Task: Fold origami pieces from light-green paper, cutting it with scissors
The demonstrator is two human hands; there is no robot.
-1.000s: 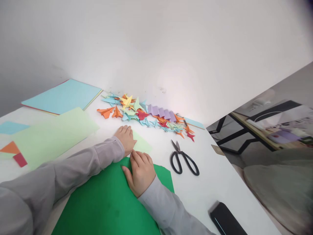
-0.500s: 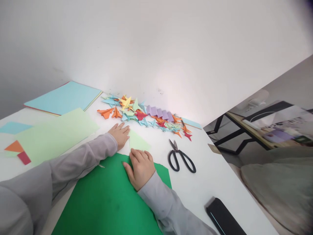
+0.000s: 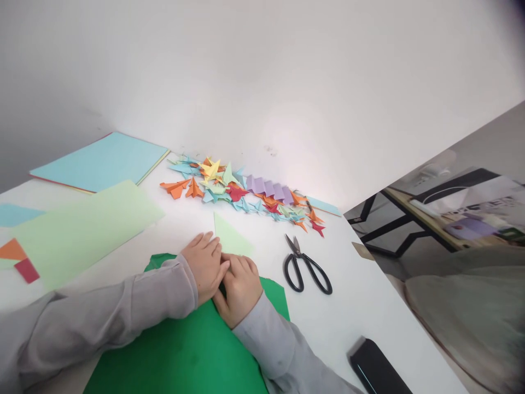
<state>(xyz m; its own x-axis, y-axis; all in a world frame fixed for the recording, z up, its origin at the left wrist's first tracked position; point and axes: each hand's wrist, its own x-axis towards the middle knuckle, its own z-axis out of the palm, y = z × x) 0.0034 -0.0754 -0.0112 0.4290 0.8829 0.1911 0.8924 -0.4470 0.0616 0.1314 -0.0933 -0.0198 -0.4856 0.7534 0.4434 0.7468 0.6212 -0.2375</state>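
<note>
Head view: a white counter [image 3: 348,314] meets a pale wall [image 3: 246,82], and a black-framed table [image 3: 432,222] stands beyond its right edge. Folded paper figures [image 3: 235,191] lie in a row near the wall; scissors [image 3: 305,265] with parted blades rest right of the hands. The pale green triangle [image 3: 230,236] lies flat just ahead of the hands, beyond the dark green sheet [image 3: 180,350] under the forearms. The left hand [image 3: 203,267] is palm down, fingers close together and slightly bent, its thumb meeting the right hand [image 3: 241,287]. That one is half curled, fingertips by the triangle's near edge. Whether either grips paper, I cannot tell.
</note>
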